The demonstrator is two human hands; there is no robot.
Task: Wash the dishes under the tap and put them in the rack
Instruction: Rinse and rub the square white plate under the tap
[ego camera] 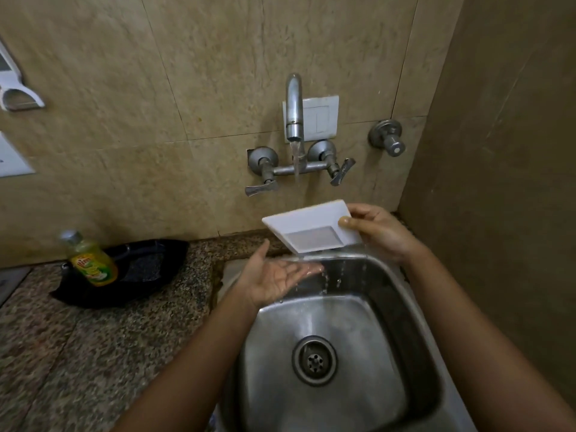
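A white square plate (307,219) is tilted under the running tap (294,110), above the back of the steel sink (405,322). My right hand (378,232) grips its right edge, thumb on the rim. Water runs off the plate's lower edge. My left hand (274,277) is held flat, palm up and wet, just below the plate's lower left corner, with drops falling from the fingertips. No rack is in view.
A yellow dish-soap bottle (92,260) stands on a black pan or cloth (149,269) on the granite counter (78,353) left of the sink. Tap handles (260,190) and a wall valve (389,140) jut from the tiled wall. A side wall closes in on the right.
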